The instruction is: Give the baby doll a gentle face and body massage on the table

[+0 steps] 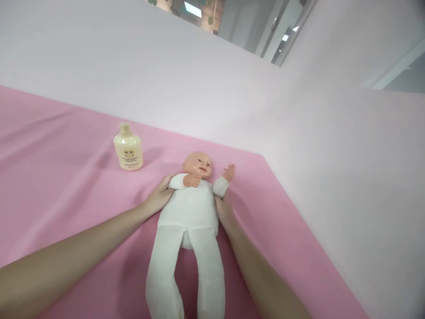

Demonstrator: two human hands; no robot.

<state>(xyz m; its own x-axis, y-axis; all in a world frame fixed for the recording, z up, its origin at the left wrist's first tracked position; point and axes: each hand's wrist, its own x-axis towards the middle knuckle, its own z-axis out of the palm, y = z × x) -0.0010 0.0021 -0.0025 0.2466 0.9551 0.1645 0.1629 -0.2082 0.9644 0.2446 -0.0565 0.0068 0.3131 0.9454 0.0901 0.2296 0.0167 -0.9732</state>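
A baby doll (189, 208) in a white cloth suit lies face up, its head pointing away from me and its legs toward me. On its left side in the picture, my left hand (163, 193) grips the torso just under the arm. My right hand (224, 210) holds the opposite side below the doll's raised arm. Both hands are closed around the body, with most of the fingers hidden beneath or behind it. Shadow falls on the pink cloth under the doll.
A pale yellow pump bottle (129, 150) with a printed label stands left of the doll's head. Pink cloth (66, 177) covers the surface, with folds at the left. White wall (133, 57) borders it behind and right, with a window (239, 22) above.
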